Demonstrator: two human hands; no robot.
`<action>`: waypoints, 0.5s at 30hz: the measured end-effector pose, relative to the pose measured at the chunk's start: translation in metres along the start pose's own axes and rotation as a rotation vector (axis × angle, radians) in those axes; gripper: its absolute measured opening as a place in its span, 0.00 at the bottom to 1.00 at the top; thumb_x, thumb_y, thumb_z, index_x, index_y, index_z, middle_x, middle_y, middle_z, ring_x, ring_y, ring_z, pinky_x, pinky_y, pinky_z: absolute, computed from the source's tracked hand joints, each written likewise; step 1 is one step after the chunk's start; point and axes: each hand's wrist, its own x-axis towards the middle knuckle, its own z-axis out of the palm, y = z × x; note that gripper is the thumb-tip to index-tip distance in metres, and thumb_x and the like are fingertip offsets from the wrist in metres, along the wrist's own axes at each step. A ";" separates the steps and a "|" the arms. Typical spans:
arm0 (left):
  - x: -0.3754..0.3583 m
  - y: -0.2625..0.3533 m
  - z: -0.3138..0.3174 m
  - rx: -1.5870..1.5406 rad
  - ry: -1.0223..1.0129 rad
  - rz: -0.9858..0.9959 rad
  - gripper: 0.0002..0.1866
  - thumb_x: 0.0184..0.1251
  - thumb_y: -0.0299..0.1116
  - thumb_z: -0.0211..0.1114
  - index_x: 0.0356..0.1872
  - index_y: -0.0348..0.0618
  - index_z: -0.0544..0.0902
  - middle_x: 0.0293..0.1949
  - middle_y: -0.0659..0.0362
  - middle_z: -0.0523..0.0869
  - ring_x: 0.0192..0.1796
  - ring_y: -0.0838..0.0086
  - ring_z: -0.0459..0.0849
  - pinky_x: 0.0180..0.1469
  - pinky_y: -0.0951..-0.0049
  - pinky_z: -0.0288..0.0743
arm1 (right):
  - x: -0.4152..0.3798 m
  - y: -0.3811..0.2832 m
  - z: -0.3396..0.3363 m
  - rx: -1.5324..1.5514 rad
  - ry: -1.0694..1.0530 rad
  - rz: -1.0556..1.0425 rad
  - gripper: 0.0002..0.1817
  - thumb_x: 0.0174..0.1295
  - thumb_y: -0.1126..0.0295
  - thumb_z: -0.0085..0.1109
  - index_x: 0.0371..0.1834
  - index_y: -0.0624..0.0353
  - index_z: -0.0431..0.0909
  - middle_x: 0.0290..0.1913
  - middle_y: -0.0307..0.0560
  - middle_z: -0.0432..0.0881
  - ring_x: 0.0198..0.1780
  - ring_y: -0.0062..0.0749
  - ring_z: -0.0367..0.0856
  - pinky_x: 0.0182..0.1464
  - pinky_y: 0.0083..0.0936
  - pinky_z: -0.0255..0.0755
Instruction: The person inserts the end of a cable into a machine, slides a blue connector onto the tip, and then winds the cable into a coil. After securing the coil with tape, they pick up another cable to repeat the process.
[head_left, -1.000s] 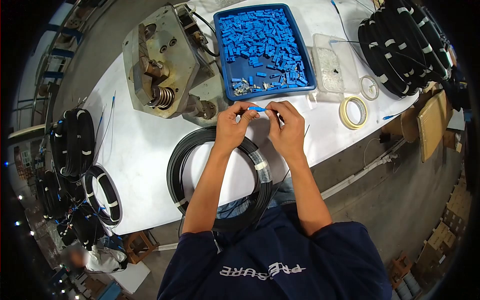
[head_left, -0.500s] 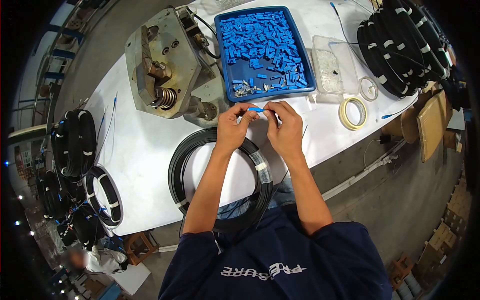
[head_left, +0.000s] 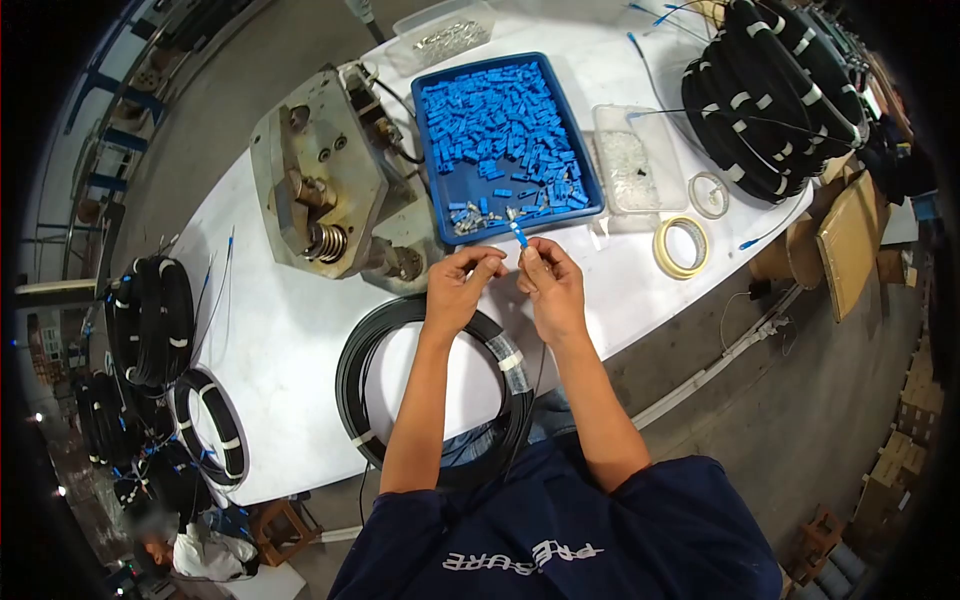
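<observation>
My right hand pinches a blue fibre-optic connector, which points up and away at the front edge of the blue tray. Close beside it on the left, my left hand has its thumb and index finger pressed together; whatever may be between them is too small to make out. Below both hands lies a coil of black cable, bound with white tape and clear wrap, partly over the table edge. Many small blue connector housings fill the tray, with small metallic and white pieces at its near corner.
A metal press-like machine stands left of the tray. To the right are a clear plastic box, a tape roll and a large stack of black coils. More coils hang at the left edge. A person is at lower left.
My hands have moved apart; both held the blue connector before, and now only the right does, tilted toward the tray. The camera view has shifted, showing another clear box behind.
</observation>
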 end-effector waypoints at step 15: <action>0.008 0.000 0.008 0.286 -0.054 0.178 0.15 0.68 0.34 0.68 0.50 0.36 0.85 0.48 0.56 0.86 0.53 0.74 0.81 0.54 0.74 0.72 | 0.005 -0.004 -0.007 0.250 -0.056 -0.011 0.08 0.71 0.73 0.58 0.49 0.63 0.75 0.40 0.43 0.79 0.38 0.24 0.74 0.43 0.21 0.71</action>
